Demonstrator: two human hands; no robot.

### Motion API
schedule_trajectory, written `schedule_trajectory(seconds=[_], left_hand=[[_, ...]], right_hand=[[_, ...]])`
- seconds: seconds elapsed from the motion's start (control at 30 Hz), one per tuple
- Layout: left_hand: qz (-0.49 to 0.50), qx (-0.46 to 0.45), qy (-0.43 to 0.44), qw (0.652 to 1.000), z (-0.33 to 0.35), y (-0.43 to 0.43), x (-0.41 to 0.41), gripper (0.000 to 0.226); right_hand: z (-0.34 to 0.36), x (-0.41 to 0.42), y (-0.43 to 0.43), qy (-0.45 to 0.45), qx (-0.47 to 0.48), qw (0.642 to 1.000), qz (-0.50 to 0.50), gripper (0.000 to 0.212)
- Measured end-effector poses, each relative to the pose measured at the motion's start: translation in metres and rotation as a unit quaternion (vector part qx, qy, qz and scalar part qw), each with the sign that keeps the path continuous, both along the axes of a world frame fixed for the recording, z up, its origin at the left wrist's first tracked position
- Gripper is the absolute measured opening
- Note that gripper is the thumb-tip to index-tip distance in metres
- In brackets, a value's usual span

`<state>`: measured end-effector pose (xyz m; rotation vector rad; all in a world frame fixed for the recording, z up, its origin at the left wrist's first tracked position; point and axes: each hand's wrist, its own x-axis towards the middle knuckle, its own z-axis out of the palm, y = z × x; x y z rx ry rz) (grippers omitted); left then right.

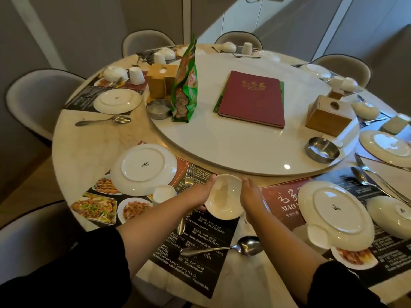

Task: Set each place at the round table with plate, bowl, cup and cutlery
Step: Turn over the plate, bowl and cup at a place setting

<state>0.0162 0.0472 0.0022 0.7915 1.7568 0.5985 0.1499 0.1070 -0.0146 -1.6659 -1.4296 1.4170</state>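
Both our sleeves frame the bowl (pixel 224 196), clamped between left hand (pixel 203 190) and right hand (pixel 251 193) fingers, above the placemat (pixel 200 258) beside the plate (pixel 143 168) (upside down). Lowered carelessly, we'd likely strike the fork (pixel 189 176).

Both hands, the left hand (pixel 203 190) and right hand (pixel 251 193), are cupping a small white ceramic bowl (pixel 224 197) above a printed dark paper placemat (pixel 200 247) on the round marble surface (pixel 73 147), beside an upturned white plate (pixel 143 168).

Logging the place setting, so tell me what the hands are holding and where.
A white bowl, upright, held between left hand and right hand by opposite sides of its rim.
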Motion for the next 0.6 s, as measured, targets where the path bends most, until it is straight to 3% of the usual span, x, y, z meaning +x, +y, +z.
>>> schedule_trajectory(seconds=[0.2, 0.37, 0.43, 0.5, 0.6], left_hand=[[0.017, -0.015, 0.024, 0.999, -0.006, -0.004, 0.004, 0.082], [0.007, 0.011, 0.006, 1.000, 0.008, -0.019, 0.000, 0.074], [0.013, 0.057, 0.047, 0.997, 0.017, -0.031, -0.006, 0.068], [0.060, 0.163, 0.073, 0.982, 0.024, -0.046, -0.019, 0.056], [0.167, 0.306, 0.145, 0.926, 0.021, -0.077, -0.051, 0.039]], right_hand=[[-0.001, 0.003, 0.000, -0.004, -0.002, 1.000, 0.017, 0.040], [-0.005, 0.006, 0.002, -0.044, -0.014, 0.998, 0.053, 0.043], [-0.007, 0.004, 0.003, -0.141, 0.051, 0.986, 0.072, 0.044], [-0.002, -0.005, -0.002, -0.229, 0.181, 0.953, 0.086, 0.041], [0.020, -0.035, -0.024, -0.172, 0.298, 0.916, 0.208, 0.043]])
